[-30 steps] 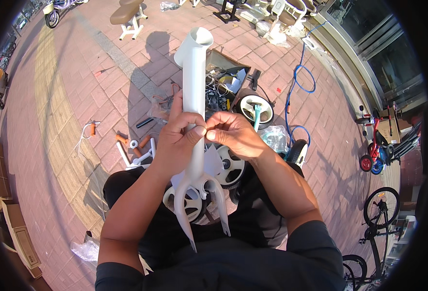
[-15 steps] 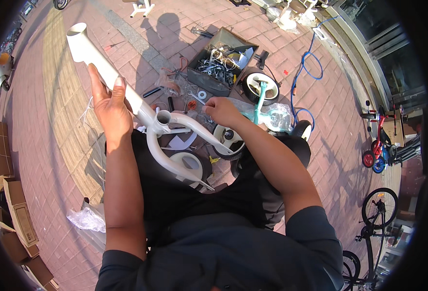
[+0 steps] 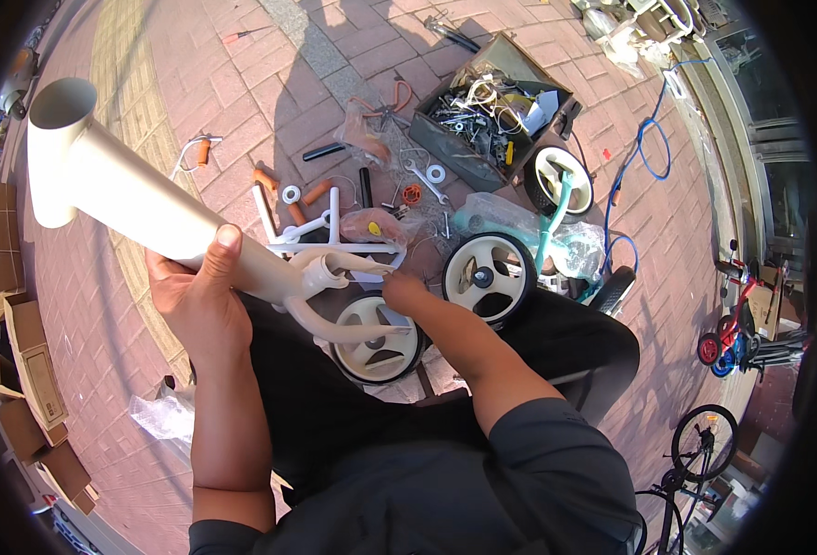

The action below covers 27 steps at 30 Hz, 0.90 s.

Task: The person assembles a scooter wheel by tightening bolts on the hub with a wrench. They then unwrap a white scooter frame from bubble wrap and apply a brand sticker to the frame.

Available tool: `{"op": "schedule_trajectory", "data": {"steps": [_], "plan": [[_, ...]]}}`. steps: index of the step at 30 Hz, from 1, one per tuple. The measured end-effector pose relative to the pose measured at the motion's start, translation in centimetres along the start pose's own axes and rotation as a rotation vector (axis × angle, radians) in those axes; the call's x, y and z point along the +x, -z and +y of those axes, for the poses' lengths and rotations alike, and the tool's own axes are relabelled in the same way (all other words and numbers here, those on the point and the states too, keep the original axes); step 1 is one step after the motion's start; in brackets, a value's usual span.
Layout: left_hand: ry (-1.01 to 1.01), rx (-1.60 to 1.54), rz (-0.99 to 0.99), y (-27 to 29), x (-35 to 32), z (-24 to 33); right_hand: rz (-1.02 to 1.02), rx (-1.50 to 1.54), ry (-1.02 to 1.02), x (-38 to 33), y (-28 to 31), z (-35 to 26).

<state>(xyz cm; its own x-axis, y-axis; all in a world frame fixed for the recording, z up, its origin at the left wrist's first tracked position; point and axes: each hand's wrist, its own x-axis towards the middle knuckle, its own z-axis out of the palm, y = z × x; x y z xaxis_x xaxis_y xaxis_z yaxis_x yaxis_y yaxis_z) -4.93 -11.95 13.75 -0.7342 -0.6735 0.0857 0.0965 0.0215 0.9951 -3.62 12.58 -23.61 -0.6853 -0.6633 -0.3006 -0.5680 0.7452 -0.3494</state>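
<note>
A cream-white bike frame (image 3: 140, 185) slants across the view, its wide open tube end raised at the upper left and its two-pronged fork end low by my lap. My left hand (image 3: 207, 305) is wrapped round the main tube, thumb on top. At the tip of the upper prong my right hand (image 3: 406, 294) is closed, with its fingertips partly hidden. Under the fork prongs lies a cream-spoked wheel (image 3: 378, 356), partly covered. Another cream wheel (image 3: 487, 276) rests just right of my right hand.
Beyond the frame lie white tube parts (image 3: 334, 222), a wrench (image 3: 427, 183) and a black grip (image 3: 366, 188). A metal toolbox (image 3: 464, 153) full of hardware stands farther back. A teal bike part (image 3: 553, 222) with a wheel, a blue hose (image 3: 644, 148) and cardboard boxes (image 3: 34, 370) are around.
The frame's open tube end has come closer and swung down to the left. My right hand has moved from over the loose parts to the fork prong's tip. The view has shifted.
</note>
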Motion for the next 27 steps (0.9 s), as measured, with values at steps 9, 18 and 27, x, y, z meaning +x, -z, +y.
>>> {"op": "schedule_trajectory", "data": {"steps": [9,18,27], "plan": [[0.228,-0.489,-0.024,-0.3,0.9,-0.7,-0.301,0.141,0.075,2.7,17.2,8.1],[0.578,-0.934,-0.410,-2.0,-10.4,0.6,0.663,0.179,-0.378,-15.7,50.0,6.7],[0.858,-0.644,-0.519,2.0,-20.9,-0.3,0.600,0.690,-0.066,-26.7,45.6,-4.4]]}}
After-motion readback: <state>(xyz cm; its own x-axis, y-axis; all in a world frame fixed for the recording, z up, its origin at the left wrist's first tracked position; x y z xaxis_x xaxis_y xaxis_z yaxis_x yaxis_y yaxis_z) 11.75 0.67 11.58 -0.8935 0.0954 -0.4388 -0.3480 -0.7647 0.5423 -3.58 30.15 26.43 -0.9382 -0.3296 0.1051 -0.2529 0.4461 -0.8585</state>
